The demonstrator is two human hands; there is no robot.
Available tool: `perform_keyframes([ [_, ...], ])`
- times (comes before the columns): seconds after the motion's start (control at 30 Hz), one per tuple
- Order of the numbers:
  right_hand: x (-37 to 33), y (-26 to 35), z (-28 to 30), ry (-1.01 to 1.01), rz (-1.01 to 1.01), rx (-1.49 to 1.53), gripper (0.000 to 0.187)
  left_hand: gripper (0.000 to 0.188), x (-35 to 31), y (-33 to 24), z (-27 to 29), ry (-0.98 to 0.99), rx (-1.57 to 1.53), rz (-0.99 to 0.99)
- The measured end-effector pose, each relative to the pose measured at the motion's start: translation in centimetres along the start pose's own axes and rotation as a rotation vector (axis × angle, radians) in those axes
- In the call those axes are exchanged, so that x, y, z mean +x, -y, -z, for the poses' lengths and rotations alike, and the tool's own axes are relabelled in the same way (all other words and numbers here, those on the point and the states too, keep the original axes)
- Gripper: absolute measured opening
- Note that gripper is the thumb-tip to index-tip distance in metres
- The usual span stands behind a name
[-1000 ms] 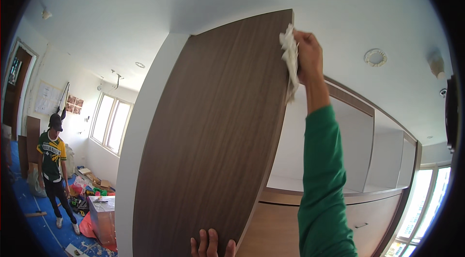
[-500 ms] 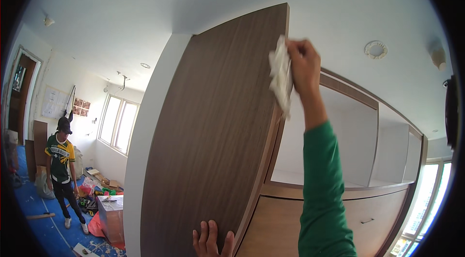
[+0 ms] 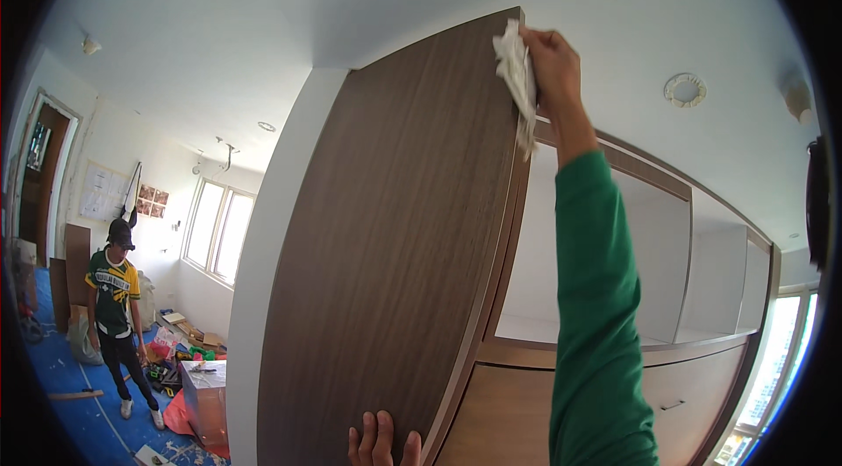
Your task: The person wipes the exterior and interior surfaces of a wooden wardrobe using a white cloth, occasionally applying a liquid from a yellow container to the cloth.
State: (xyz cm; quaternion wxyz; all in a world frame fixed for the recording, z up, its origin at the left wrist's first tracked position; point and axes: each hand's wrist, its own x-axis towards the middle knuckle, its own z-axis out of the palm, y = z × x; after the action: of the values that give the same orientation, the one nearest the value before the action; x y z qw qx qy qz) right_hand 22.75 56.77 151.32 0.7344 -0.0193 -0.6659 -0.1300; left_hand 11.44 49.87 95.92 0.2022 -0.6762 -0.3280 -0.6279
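Observation:
A tall brown wood-grain cabinet door (image 3: 386, 229) stands swung out in front of me, its top corner close under the ceiling. My right hand (image 3: 554, 69), in a green sleeve, pinches a crumpled white cloth (image 3: 517, 71) against the door's upper right edge. The cloth hangs down along that edge. Low on the same door, my left hand (image 3: 384, 441) rests with its fingers spread and pointing up; nothing is in it, and its wrist lies below the picture.
Open white cabinet compartments (image 3: 649, 238) and a lower panel with a handle (image 3: 673, 405) lie to the right. At left, another person (image 3: 116, 317) stands on a blue floor covering (image 3: 66, 405), near a box (image 3: 206, 400) and scattered tools. A white wall end (image 3: 289, 203) borders the door.
My right hand has slid up the door's edge with the cloth, nearer the top corner. My left hand stays low on the door. The view has shifted slightly.

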Motion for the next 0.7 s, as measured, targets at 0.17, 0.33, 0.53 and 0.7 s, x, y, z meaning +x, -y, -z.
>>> perform_keyframes([
  [0.17, -11.9, 2.4, 1.6, 0.041, 0.064, -0.044, 0.026, 0.077, -0.2, 0.2, -0.2, -0.013, -0.001, -0.014],
  [0.33, -21.5, 3.3, 3.4, 0.115, -0.057, 0.104, 0.018, 0.083, -0.2, -0.2, -0.2, -0.004, 0.022, 0.004],
  [0.53, -25.6, 3.8, 5.2, 0.232, -0.191, 0.383, 0.009, 0.080, -0.1, 0.3, 0.2, 0.055, 0.072, -0.062],
  [0.7, -28.3, 2.5, 5.7, 0.232, -0.263, 0.563, 0.011, 0.091, 1.2, 0.6, 0.8, 0.119, 0.116, -0.041],
])
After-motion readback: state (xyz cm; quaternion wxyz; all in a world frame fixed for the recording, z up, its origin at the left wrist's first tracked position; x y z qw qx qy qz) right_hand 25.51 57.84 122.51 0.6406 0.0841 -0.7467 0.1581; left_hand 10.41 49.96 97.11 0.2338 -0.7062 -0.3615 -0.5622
